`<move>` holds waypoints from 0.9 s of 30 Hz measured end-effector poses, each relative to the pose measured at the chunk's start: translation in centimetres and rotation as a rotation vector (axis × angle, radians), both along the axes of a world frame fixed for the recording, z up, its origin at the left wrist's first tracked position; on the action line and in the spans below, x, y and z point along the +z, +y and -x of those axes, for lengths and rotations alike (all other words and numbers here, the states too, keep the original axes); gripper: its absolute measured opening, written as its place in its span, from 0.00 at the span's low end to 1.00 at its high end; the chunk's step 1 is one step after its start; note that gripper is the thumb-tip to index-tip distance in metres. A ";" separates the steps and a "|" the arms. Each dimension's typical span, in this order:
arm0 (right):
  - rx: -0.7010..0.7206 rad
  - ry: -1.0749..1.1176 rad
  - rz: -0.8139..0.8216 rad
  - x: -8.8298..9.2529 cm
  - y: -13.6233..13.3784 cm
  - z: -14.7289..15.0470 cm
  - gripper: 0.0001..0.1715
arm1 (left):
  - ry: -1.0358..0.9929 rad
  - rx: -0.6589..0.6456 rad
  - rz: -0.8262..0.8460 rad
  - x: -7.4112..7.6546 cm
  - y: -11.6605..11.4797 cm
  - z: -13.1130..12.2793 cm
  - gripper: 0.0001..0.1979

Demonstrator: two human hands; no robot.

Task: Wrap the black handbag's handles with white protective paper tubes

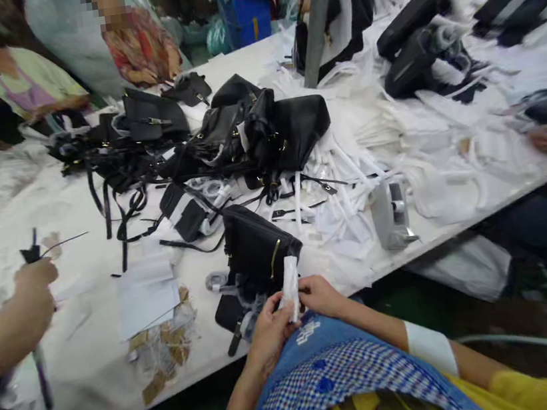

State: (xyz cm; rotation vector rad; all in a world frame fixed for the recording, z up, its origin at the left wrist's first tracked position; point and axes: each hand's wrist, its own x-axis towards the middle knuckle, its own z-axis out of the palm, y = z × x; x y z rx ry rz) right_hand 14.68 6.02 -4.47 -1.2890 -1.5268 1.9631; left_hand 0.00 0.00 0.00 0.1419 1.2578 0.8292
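Head — hands [269, 332] near apron lettering [308, 330] (unreadable)

My left hand [271, 331] and my right hand [322, 297] make two at one white wrapped piece [290, 278]; I count one grey metal device [386, 217], one metal post [320, 20], one blue bin [246, 19], one white armband [431, 347], and two people [141, 44] beyond the heaped black bags [303, 127], too overlapped to number.
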 end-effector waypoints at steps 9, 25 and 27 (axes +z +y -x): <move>-0.164 0.334 0.386 1.9 0.2 -0.7 0.16 | 0.166 -0.015 -0.127 -1.2 0.0 -0.2 0.41; -0.286 -0.224 -0.285 -2.7 6.0 -7.2 0.25 | 0.859 -0.004 -0.348 -7.7 2.2 9.2 0.18; -0.280 -0.354 -0.406 -3.6 6.6 -7.6 0.27 | 0.934 0.016 -0.365 -7.9 3.9 10.9 0.17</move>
